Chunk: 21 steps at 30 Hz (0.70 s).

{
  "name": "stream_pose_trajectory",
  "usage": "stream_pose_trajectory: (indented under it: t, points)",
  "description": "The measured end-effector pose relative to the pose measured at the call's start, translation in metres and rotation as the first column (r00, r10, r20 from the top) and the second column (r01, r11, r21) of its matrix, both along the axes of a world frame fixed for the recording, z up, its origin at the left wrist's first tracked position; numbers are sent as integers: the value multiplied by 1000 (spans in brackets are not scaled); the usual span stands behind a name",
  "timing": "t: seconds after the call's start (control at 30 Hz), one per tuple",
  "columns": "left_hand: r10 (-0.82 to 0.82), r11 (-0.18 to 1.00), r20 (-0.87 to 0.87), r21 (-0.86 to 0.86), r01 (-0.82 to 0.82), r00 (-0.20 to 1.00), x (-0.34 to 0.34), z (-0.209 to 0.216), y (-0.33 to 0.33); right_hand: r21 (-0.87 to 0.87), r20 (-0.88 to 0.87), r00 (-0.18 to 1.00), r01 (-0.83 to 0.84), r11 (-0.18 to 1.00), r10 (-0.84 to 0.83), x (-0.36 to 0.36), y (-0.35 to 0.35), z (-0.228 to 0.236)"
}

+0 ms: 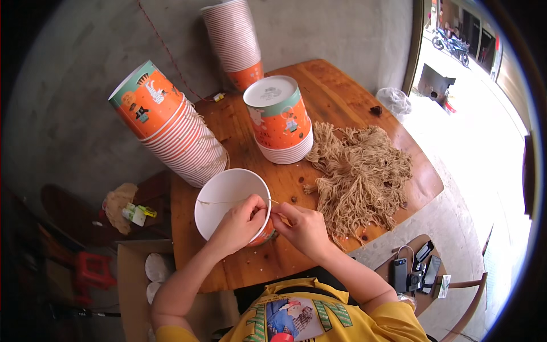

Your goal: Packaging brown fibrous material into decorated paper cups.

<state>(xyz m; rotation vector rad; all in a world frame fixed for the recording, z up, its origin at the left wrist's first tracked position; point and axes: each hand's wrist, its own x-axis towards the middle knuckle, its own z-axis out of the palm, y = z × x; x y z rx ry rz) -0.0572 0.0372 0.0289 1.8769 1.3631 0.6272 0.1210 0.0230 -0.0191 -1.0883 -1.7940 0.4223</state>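
Note:
A paper bucket [219,185], white inside with an orange printed outside, stands mouth up at the near edge of the wooden table. A thin tan string [213,202] stretches across its opening to the right side of the rim. My left hand [242,223] reaches over the mouth, its fingers closed on the string just inside the rim. Outside the rim, my right hand [301,227] pinches the string's short end between thumb and forefinger. The fingertips of the two hands are close together, with the bucket wall between them.
A heap of tan strings [364,176] lies on the wooden table [325,85] at right. Nested bucket stacks stand behind: an upside-down one [279,122], a tall leaning one [171,125] and one by the wall [233,40]. A cardboard box [134,279] is below left; phones [400,273] lie at lower right.

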Motion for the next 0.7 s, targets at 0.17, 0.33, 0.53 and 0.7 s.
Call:
stream_pose_trajectory:
  t: [0.17,0.33,0.53,0.7]
  points:
    - [80,996,50,25,-82,996,-18,1,1,-113,-97,980,-181,977,171,16,9,7]
    - [124,990,186,-91,-109,975,-29,8,-1,-52,-41,959,-283,958,281,27,27,21]
    - [99,994,364,-1,-106,926,-20,14,4,92,16,930,-368,925,368,1,50,34]
    - [215,973,605,-203,-112,767,-8,15,2,-422,-246,896,-442,792,369,-7,51,42]
